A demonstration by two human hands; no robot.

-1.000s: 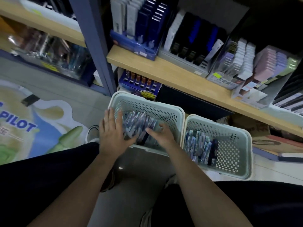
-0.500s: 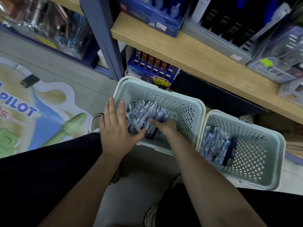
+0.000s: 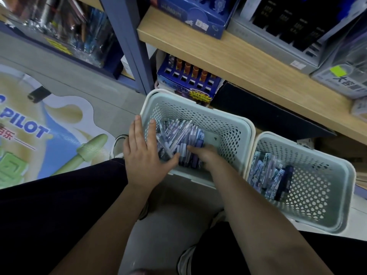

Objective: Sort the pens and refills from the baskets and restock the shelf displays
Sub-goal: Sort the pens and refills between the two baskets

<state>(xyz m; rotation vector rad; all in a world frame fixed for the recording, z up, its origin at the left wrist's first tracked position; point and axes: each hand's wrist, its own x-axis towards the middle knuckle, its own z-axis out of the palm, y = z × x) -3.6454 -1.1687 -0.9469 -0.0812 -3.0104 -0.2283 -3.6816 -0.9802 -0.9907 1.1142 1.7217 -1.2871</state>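
Here the wooden shelf of pen displays runs above two pale perforated baskets set side by side on the floor. The left basket holds a heap of packaged pens, the right basket a smaller pile of refills. The left hand lies flat, fingers straight, against the heap; the right hand reaches into it, its fingers hidden, so its grip cannot be told.

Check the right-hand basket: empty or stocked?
Stocked, partly: the right-hand basket holds packets along one side; the remaining floor is bare.
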